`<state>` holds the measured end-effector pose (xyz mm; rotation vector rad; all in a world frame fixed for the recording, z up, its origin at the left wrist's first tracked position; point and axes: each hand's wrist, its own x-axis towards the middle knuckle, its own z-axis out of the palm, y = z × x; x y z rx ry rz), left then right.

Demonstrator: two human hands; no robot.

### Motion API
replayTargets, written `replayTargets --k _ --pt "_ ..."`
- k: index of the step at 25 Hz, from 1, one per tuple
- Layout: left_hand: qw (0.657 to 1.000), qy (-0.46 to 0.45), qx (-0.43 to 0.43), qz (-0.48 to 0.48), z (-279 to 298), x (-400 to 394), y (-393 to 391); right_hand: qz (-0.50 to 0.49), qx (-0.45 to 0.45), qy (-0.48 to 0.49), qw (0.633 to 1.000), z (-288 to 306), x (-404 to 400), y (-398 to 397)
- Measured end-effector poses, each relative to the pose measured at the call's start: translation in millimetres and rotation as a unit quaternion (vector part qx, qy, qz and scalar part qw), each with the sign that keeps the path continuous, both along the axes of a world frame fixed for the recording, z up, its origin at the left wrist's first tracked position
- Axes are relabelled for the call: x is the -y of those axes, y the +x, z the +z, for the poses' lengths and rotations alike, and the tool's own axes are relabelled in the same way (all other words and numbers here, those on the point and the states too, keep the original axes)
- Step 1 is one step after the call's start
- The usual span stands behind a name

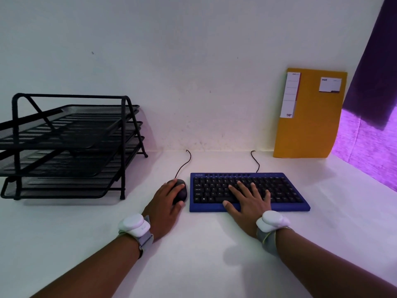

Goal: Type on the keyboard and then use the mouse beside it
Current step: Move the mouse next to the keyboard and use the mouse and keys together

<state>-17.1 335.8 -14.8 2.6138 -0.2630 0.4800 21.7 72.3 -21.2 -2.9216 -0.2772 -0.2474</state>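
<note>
A blue keyboard (285, 190) with black keys lies on the white desk, right of centre. My right hand (250, 203) rests flat on its lower middle, fingers spread over the keys and thumb at the front edge. Just left of the keyboard sits a dark wired mouse (181, 191). My left hand (166, 204) is cupped over the mouse from the left, fingers on its top and thumb at its near side. Both wrists carry white strapped devices.
A black three-tier mesh paper tray (71, 145) stands at the left. An orange folder (311, 117) leans against the wall at the back right. A purple curtain (373, 82) hangs at the far right. Two black cables (182, 164) run back to the wall.
</note>
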Motion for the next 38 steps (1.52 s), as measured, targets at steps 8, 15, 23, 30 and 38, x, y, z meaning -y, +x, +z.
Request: replayTargets --k 8,15,23,30,38 --pt "0.999 -0.029 -0.013 0.014 5.2 -12.9 41.6 0.007 0.011 0.007 1.000 -2.1 -13.2 50.1" --pt "0.999 -0.034 -0.009 0.021 4.6 -20.1 87.6 -0.002 0.020 0.021 1.000 -5.1 -14.1 95.4" --pt "1.000 -0.021 -0.006 0.009 2.2 -27.5 127.2 0.004 0.033 0.020 0.999 -6.2 -19.0 137.8" --pt "1.000 -0.009 -0.019 0.015 -1.7 -30.4 134.8 0.004 0.030 0.008 1.000 -8.1 -20.1 145.2" --pt "1.000 0.004 -0.015 0.023 1.0 -28.4 131.6 0.007 0.038 0.015 0.999 -6.7 -21.8 140.6"
